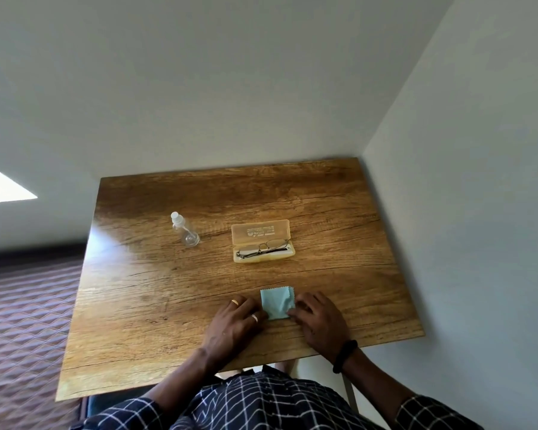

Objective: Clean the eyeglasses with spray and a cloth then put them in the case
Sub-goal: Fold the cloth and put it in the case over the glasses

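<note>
Fingers (251,309) of the left hand (236,321) lie straight at the cloth's (275,302) left edge, and the right hand's (319,321) bend over its right edge, pinching or pressing, can't tell. Mid-frame on the surface (137,290), glasses (263,247) lie in the open case (260,232), bottle (184,229) to its left. Cleaned yet? Unclear, and the lid's unshut.

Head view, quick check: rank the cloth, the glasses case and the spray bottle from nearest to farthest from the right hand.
1. The cloth: front centre, at the fingertips of the right hand.
2. The glasses case: open, straight beyond the cloth, with the eyeglasses inside.
3. The spray bottle: upright, well left of the glasses case.
</note>
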The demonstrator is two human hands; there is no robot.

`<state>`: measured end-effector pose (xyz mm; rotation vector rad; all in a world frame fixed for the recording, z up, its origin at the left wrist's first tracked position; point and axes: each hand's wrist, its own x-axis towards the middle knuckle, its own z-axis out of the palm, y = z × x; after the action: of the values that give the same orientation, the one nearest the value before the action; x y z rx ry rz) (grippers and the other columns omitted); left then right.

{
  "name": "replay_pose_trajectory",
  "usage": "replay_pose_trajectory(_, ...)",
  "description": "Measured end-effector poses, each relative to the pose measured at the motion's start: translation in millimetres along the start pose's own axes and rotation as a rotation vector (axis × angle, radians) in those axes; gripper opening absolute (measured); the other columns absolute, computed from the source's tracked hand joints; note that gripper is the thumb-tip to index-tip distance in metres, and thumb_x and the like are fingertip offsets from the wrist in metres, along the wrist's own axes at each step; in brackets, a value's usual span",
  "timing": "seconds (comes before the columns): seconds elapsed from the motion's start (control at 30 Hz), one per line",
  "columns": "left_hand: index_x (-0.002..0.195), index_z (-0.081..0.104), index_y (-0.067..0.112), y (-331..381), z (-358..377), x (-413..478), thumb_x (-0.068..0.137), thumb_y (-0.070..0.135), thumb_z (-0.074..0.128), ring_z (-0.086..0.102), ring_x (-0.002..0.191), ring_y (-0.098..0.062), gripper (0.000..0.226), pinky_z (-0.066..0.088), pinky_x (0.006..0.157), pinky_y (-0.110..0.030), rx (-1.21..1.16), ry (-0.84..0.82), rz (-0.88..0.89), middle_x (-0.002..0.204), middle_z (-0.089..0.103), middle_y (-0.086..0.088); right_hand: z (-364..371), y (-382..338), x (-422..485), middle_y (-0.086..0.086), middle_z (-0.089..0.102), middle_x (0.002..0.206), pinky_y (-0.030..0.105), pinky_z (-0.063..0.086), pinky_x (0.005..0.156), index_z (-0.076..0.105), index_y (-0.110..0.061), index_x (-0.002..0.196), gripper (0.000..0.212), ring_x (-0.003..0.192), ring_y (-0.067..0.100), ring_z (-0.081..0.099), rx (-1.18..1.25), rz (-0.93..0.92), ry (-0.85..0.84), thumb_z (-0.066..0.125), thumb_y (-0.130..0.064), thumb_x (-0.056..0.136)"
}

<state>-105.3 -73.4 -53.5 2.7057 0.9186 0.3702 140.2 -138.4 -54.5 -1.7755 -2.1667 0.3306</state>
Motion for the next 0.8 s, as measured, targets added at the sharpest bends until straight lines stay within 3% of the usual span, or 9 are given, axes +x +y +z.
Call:
replay_pose_trajectory(0.1, 0.111, 0.067, 0.027, 2, 1, 0, 0.095, 0.035, 0.058, 0.057, 0.095, -0.018, 0.021, 0.051, 0.071, -0.030, -0.001, -0.016, -0.031, 0.110, 0.064, 0.003, 2, 0, -2, 0.001, 0.063, 0.110, 0.034, 0.052, 0.075, 0.068, -0.023, 0.104, 0.021, 0.100, 0.020, 0.055, -0.006, 0.000, -0.001, 0.056, -0.021, 0.087)
replay_pose_trajectory(0.27, 0.110, 0.065, 0.023, 9, 0, 3, 0.097, 0.033, 0.058, 0.059, 0.096, -0.020, 0.018, 0.054, 0.075, -0.033, -0.020, -0.042, -0.085, 0.110, 0.063, 0.001, 0, -2, -2, 0.001, 0.063, 0.108, 0.034, 0.053, 0.074, 0.067, -0.020, 0.099, 0.014, 0.099, 0.020, 0.057, 0.004, 0.000, 0.022, 0.059, -0.020, 0.088)
replay_pose_trajectory(0.47, 0.099, 0.065, 0.023, 25, -13, 7, 0.097, 0.036, 0.054, 0.064, 0.078, -0.015, 0.017, 0.054, 0.059, -0.028, -0.163, -0.084, -0.278, 0.104, 0.063, 0.007, -6, -10, -4, -0.005, 0.061, 0.105, 0.030, 0.052, 0.075, 0.064, -0.020, 0.095, 0.013, 0.097, 0.012, 0.054, 0.069, 0.042, 0.020, 0.053, -0.021, 0.090)
replay_pose_trajectory(0.6, 0.103, 0.067, 0.016, 28, -20, 15, 0.100, 0.031, 0.056, 0.063, 0.078, -0.011, 0.019, 0.055, 0.062, -0.024, -0.265, -0.082, -0.357, 0.106, 0.062, 0.005, -9, -12, -4, -0.005, 0.063, 0.105, 0.030, 0.052, 0.076, 0.063, -0.023, 0.096, 0.016, 0.097, 0.011, 0.058, 0.104, 0.090, -0.014, 0.048, -0.024, 0.091)
replay_pose_trajectory(0.8, 0.100, 0.069, 0.017, 17, -25, 34, 0.098, 0.027, 0.059, 0.064, 0.079, -0.013, 0.014, 0.057, 0.068, -0.031, -0.307, -0.084, -0.443, 0.098, 0.067, 0.001, -15, -16, 15, -0.004, 0.065, 0.100, 0.033, 0.054, 0.070, 0.065, -0.020, 0.094, 0.029, 0.088, 0.014, 0.062, 0.131, 0.147, -0.001, 0.038, -0.031, 0.093)
